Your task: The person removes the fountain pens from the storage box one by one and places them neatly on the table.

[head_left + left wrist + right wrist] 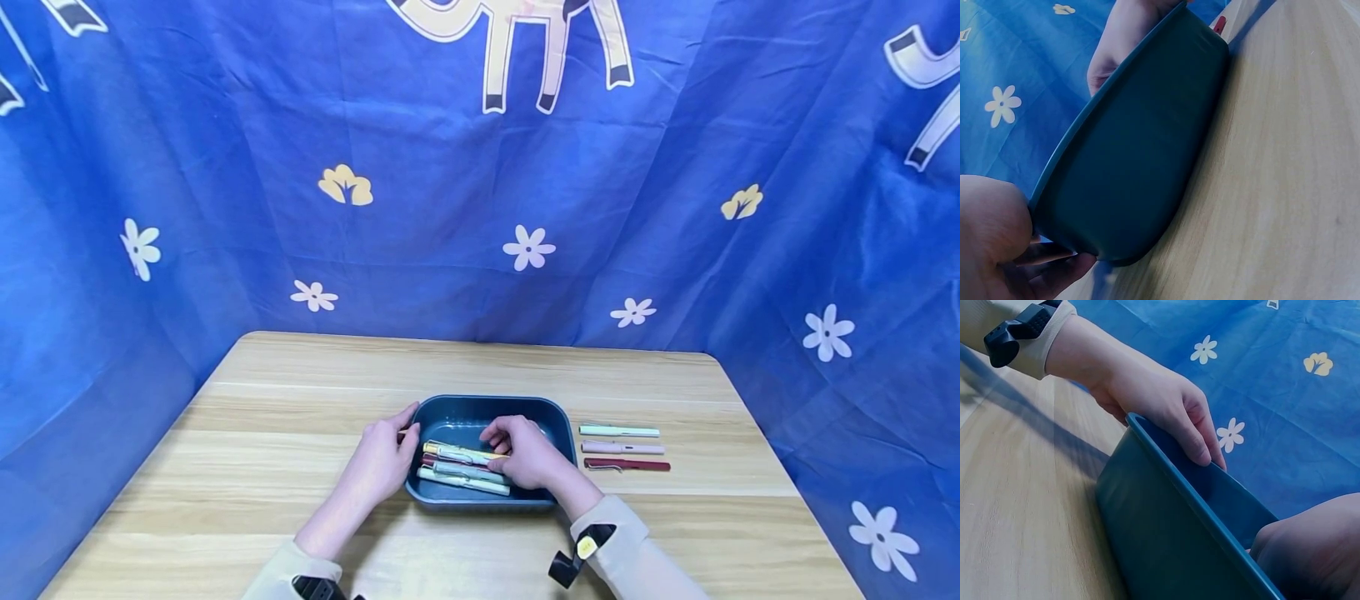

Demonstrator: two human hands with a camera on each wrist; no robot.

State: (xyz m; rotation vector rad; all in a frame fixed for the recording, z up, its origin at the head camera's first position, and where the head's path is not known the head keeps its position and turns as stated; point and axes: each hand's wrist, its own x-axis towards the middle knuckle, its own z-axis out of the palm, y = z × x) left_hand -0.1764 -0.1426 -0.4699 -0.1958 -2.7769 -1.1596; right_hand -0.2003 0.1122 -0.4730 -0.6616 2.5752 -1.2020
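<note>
A dark teal bin (551, 417) stands on the table, with several pens lying side by side at its left. Among them are a yellow pen (442, 450), a pale grey-blue pen (468, 472) and a pale green pen (461, 481); a dark red one is mostly covered. My left hand (386, 454) grips the bin's left wall, thumb over the rim and fingers outside. Reaching inside, my right hand (521, 454) pinches the right end of the yellow pen. The bin's wall hides those fingertips in both wrist views.
Right of the bin, a mint pen (618, 431), a lilac pen (622, 448) and a dark red pen (630, 464) lie in a column on the wooden table (300, 392). A blue patterned curtain (450, 292) surrounds the table's back and sides.
</note>
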